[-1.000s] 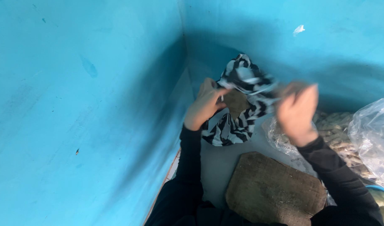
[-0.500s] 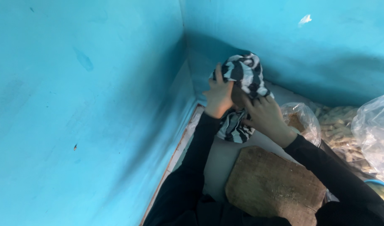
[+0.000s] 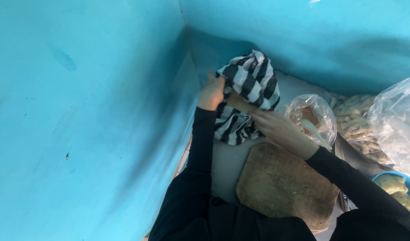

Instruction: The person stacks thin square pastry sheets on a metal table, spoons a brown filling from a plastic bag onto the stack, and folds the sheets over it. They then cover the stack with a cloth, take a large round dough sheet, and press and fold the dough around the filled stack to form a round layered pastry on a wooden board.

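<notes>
A black-and-white striped plastic bag (image 3: 252, 85) stands in the corner where the blue walls meet. My left hand (image 3: 211, 93) grips its left edge near the mouth. My right hand (image 3: 278, 129) reaches in from the right, its fingers on the bag's front beside a brownish thing (image 3: 237, 101) that shows at the opening; what that thing is I cannot tell. Both arms wear black sleeves.
A worn wooden board (image 3: 283, 185) lies on the grey counter in front of me. A clear plastic bag (image 3: 313, 117) with brown contents sits right of the striped bag. Further right are pale pieces (image 3: 354, 118), a large clear bag (image 3: 395, 125) and a blue bowl (image 3: 395, 180).
My right hand came in from the right side onto the striped bag. The bag has been gathered and turned more upright in the corner. My left hand kept its hold.
</notes>
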